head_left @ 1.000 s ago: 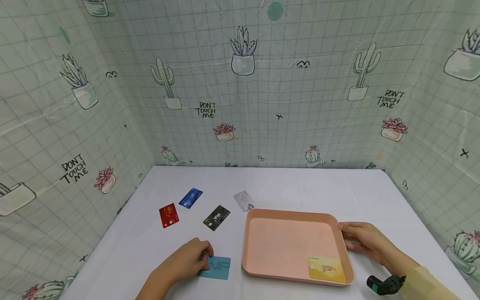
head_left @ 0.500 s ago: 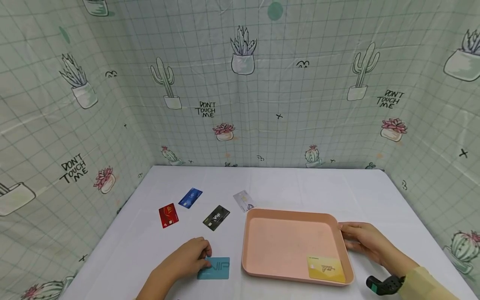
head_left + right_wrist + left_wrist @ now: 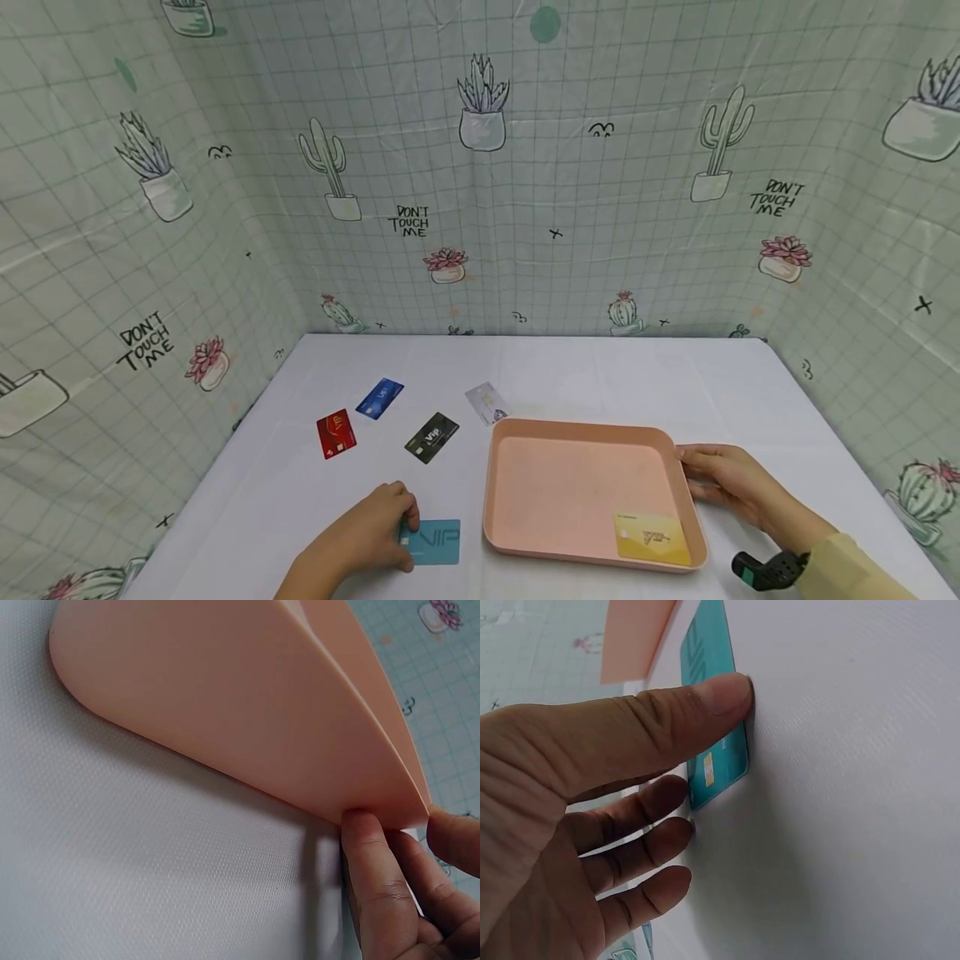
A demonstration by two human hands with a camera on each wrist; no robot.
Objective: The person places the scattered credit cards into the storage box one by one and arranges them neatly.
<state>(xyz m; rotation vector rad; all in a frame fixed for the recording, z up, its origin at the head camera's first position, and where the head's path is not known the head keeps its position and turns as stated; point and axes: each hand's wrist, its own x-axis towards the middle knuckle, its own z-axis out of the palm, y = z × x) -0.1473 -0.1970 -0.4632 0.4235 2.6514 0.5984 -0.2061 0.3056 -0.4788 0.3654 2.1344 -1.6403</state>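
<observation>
On the white table lies a teal VIP card (image 3: 435, 543), near the front. My left hand (image 3: 365, 527) grips it at its left end, the thumb at the near long edge and the forefinger by the far one. In the left wrist view the thumb (image 3: 727, 694) overlaps the card (image 3: 718, 750); the forefinger is hidden and the other fingers sit off the card's end. My right hand (image 3: 731, 483) touches the right side of a peach tray (image 3: 498, 492). Its fingertips (image 3: 364, 821) rest against the tray's outer wall (image 3: 225, 697). A yellow card (image 3: 651, 538) lies inside the tray's near right corner.
Beyond the left hand lie a red card (image 3: 336, 433), a blue card (image 3: 380, 398) and a black VIP card (image 3: 432, 437). A silver card (image 3: 487, 403) lies close to the tray's far left corner. Printed cloth (image 3: 555, 183) encloses the table's back and sides.
My left thumb has slid off the teal card's face to its near edge, and the forefinger has settled by the far edge. The right hand and the tray have stayed put.
</observation>
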